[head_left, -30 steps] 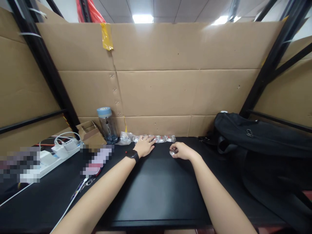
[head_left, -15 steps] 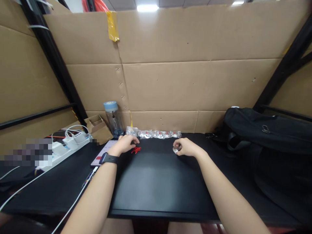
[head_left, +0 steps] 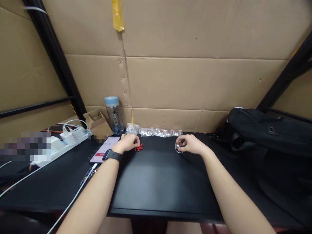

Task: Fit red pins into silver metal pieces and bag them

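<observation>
Left hand (head_left: 129,143): fingertips down at the red cord (head_left: 139,148); from here I can't tell if they pinch it.
Right hand (head_left: 191,144): I see fingers gripping a shiny round piece (head_left: 179,147).
Clear packets (head_left: 160,132): beyond both hands' fingers.

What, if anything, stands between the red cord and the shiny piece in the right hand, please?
Nothing visible: only tabletop shows between the red cord, by the left hand, and the shiny piece in the right hand. The packets lie farther back.
</observation>
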Available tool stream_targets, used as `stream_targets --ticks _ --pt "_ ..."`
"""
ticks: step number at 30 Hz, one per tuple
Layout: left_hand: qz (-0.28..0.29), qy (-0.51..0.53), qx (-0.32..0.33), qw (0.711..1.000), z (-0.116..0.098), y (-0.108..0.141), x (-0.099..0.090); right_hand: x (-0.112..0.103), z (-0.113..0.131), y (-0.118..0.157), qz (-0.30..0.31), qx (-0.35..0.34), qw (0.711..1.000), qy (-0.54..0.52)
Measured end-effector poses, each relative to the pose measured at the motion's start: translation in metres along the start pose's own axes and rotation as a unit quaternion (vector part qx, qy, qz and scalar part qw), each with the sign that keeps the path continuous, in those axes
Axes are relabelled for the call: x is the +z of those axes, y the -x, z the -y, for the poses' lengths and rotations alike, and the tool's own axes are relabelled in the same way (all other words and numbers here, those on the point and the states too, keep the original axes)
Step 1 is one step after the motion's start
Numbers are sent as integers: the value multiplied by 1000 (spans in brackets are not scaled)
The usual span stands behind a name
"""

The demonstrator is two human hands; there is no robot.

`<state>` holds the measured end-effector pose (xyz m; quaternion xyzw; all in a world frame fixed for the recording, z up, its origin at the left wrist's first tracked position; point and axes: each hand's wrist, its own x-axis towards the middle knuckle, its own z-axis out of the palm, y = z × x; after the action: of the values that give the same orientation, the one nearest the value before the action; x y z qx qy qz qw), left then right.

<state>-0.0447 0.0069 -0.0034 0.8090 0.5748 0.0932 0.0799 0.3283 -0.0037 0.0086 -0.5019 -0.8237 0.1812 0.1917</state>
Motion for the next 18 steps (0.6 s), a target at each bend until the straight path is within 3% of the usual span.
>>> stream_targets --ticks 3,7,10,18 --pt "-16 16 10 1000 -2 1 -2 2 4 -1 -20 -18 999 -36" --pt "-96 105 59 988 -10 -1 0 17 12 -8 -90 -49 988 -112" --pt "-135 184 104 968 -26 -4 6 36 22 -14 -121 -67 967 -216" --pt "-171 250 127 945 -69 -9 28 69 57 -19 -161 -65 914 -368"
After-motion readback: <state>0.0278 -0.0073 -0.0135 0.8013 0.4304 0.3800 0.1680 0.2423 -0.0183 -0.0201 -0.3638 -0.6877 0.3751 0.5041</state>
